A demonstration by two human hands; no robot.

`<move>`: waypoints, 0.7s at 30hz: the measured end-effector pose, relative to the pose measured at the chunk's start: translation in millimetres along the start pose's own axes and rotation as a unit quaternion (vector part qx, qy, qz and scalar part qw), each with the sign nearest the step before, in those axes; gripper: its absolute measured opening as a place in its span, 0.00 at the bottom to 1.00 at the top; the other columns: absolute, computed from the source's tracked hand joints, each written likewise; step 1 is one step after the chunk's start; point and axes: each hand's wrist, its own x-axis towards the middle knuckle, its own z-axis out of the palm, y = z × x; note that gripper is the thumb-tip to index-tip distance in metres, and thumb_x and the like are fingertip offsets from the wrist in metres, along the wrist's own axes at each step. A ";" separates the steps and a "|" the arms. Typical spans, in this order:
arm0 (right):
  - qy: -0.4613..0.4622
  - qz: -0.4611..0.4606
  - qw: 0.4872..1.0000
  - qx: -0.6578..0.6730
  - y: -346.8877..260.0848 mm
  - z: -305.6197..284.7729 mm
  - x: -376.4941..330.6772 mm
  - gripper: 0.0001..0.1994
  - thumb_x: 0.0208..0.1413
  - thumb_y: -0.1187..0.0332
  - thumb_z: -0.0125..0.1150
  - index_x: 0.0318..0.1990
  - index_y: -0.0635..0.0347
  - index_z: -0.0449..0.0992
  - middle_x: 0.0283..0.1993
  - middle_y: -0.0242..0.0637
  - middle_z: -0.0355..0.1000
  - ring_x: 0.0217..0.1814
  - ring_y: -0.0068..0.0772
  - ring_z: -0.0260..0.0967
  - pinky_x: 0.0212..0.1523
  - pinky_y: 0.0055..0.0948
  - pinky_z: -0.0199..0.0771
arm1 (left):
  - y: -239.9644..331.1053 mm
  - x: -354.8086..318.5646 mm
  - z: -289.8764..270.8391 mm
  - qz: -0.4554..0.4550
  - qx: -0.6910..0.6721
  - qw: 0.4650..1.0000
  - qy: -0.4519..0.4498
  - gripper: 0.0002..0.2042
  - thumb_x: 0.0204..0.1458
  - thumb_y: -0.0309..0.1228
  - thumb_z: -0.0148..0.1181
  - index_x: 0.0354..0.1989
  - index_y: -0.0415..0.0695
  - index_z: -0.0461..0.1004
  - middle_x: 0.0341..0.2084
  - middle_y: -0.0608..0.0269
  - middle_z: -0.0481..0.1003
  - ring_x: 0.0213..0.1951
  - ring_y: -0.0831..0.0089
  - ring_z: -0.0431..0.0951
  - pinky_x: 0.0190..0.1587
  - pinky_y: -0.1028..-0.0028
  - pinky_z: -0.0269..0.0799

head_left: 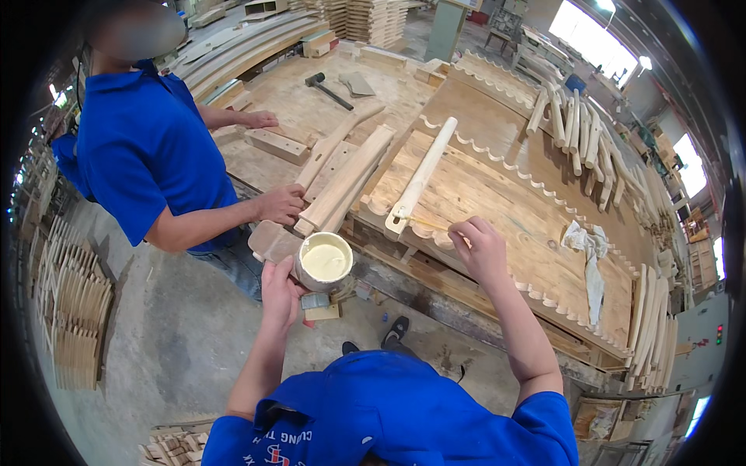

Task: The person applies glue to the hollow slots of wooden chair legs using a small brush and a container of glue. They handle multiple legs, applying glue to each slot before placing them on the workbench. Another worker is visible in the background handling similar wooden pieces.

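My left hand is closed round a white tub of pale cream-coloured paste, held out past the bench edge. Pinched in my right hand is a thin yellowish stick. Its far tip is at the slot near the close end of a pale wooden rail, where some yellowish paste shows. The rail lies on a scallop-edged wooden board. Just left of it, other shaped wooden pieces rest on the bench, with a co-worker's hand touching them.
A co-worker in a blue shirt stands at the left. Farther back lies a black mallet. On the right are a crumpled white cloth and a heap of curved wooden parts. More wooden pieces stand stacked on the left floor.
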 end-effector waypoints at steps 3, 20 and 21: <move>0.034 0.006 0.999 -0.024 0.2 2.4 0.1 0.03 0.46 0.71 0.63 0.30 0.52 0.76 0.28 0.31 0.69 0.32 0.34 0.69 0.29 0.32 0.70 | -4.3 -0.3 -3.5 0.003 -0.001 1.000 0.006 0.18 0.60 0.29 0.43 0.58 0.41 0.55 0.51 0.54 0.67 0.50 0.64 0.74 0.41 0.60 0.79; 0.044 0.000 0.999 -0.011 -10.8 7.7 2.8 0.02 0.46 0.71 0.63 0.29 0.52 0.76 0.27 0.32 0.69 0.31 0.34 0.69 0.27 0.32 0.69 | -4.9 -7.5 -7.3 -0.005 -0.009 1.000 -0.020 0.17 0.61 0.27 0.40 0.57 0.37 0.55 0.51 0.51 0.66 0.51 0.62 0.73 0.46 0.62 0.77; 0.041 -0.014 0.999 -0.012 -9.3 8.7 3.0 0.02 0.46 0.71 0.63 0.29 0.52 0.76 0.27 0.32 0.69 0.31 0.34 0.69 0.27 0.32 0.69 | -5.3 -8.4 -7.4 -0.007 -0.008 1.000 -0.016 0.17 0.61 0.27 0.40 0.57 0.37 0.54 0.51 0.51 0.66 0.51 0.62 0.73 0.46 0.62 0.77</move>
